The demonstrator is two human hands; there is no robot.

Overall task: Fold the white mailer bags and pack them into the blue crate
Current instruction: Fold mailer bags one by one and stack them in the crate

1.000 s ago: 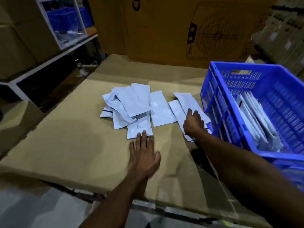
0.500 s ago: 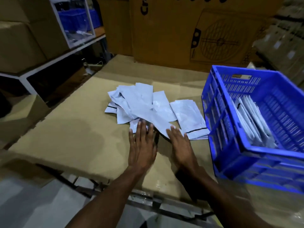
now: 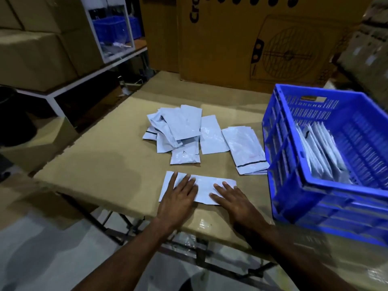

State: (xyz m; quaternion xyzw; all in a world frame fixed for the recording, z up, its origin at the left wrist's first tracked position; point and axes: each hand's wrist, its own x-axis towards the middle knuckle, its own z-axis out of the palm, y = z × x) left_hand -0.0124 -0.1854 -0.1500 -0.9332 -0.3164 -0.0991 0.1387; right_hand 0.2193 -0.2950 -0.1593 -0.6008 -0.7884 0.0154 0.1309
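Note:
One white mailer bag lies flat and sideways near the table's front edge. My left hand rests flat on its left half, fingers spread. My right hand lies flat on its right end. Neither hand grips it. Behind it a loose pile of white mailer bags sits mid-table, with single bags lying to its right. The blue crate stands at the right, holding several folded white bags leaning upright inside.
The table is covered by a cardboard sheet. A large brown carton stands behind it. Shelving with boxes and another blue crate is at the back left. The floor drops away past the table's front edge.
A single bag has been pulled out of the pile toward the front edge and laid flat. Both hands moved nearer with it and now press on it.

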